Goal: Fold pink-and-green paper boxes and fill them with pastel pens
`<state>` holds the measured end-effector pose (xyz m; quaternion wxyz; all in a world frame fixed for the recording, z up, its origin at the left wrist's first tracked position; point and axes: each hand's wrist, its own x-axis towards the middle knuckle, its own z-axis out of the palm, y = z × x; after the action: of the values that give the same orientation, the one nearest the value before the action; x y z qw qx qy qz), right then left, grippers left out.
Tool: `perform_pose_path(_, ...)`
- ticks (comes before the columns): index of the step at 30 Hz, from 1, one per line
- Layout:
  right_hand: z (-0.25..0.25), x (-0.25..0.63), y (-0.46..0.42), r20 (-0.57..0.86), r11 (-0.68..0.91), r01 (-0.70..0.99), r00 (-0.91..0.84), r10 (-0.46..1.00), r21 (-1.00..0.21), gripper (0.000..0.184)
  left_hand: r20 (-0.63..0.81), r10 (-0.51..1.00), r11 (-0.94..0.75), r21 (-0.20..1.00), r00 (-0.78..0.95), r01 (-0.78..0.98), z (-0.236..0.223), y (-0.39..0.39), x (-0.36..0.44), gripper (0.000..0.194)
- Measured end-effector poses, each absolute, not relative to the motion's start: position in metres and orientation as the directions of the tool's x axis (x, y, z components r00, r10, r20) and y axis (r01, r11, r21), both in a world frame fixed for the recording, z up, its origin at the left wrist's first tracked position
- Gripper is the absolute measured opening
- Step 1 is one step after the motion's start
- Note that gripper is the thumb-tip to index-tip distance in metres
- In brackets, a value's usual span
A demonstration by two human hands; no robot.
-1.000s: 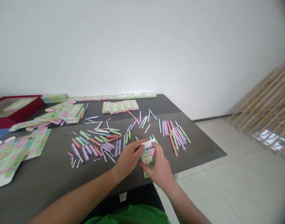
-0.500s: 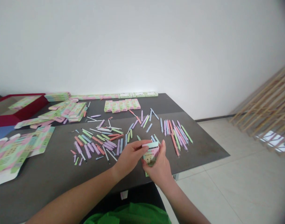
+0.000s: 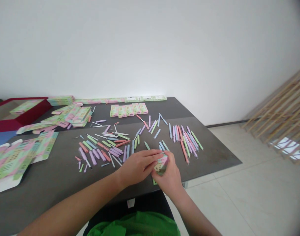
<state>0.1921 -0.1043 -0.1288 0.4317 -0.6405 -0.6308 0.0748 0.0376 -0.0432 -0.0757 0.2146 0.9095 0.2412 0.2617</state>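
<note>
A small pink-and-green printed carton (image 3: 160,165) stands tilted between my hands near the table's front edge. My right hand (image 3: 171,175) is closed round its right side, thumb across the front. At the carton's top, my left hand (image 3: 138,166) has its fingers bent over the end, covering the flap. Beyond the hands lie short blue pen barrels (image 3: 162,145). A mixed pile of pastel pen parts (image 3: 104,147), with barrels, white refills and small clips, spreads to the left. Several whole pens (image 3: 186,139) lie side by side on the right.
Flattened cartons (image 3: 19,159) lie at the left, with a heap of more cartons (image 3: 68,118) behind them. Several closed cartons (image 3: 129,110) sit in a row, and others line the wall. A red box (image 3: 19,114) stands far left. The dark table (image 3: 214,157) ends at the right.
My left fingers have moved right and down over the carton's top. The pale flap, raised and visible before, is now mostly covered by them. My right hand keeps its hold.
</note>
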Motion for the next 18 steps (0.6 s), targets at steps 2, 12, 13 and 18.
perform_pose_path(2, -0.129, 0.194, -0.105, 0.479, 0.217, 0.73, 0.17, 0.861, -0.648, 0.045, 0.378, 0.555, -0.783, 0.538, 0.741, 0.313, -0.08, -0.043, 0.037, 0.036)
perform_pose_path(12, -0.129, 0.206, -0.097, 0.419, 0.248, 0.635, 0.131, 0.899, -0.732, 0.077, 0.362, 0.775, -0.584, 0.726, 0.518, 0.365, -0.075, -0.03, 0.037, 0.031)
perform_pose_path(13, -0.129, 0.21, -0.096, 0.447, 0.272, 0.61, 0.152, 0.881, -0.744, 0.08, 0.338, 0.841, -0.502, 0.778, 0.422, 0.377, -0.073, -0.017, 0.031, 0.031)
perform_pose_path(18, -0.14, 0.227, -0.087, 0.515, 0.299, 0.56, 0.279, 0.81, -0.773, 0.055, 0.154, 0.986, -0.164, 0.934, 0.057, 0.317, -0.066, 0.091, -0.015, 0.038)
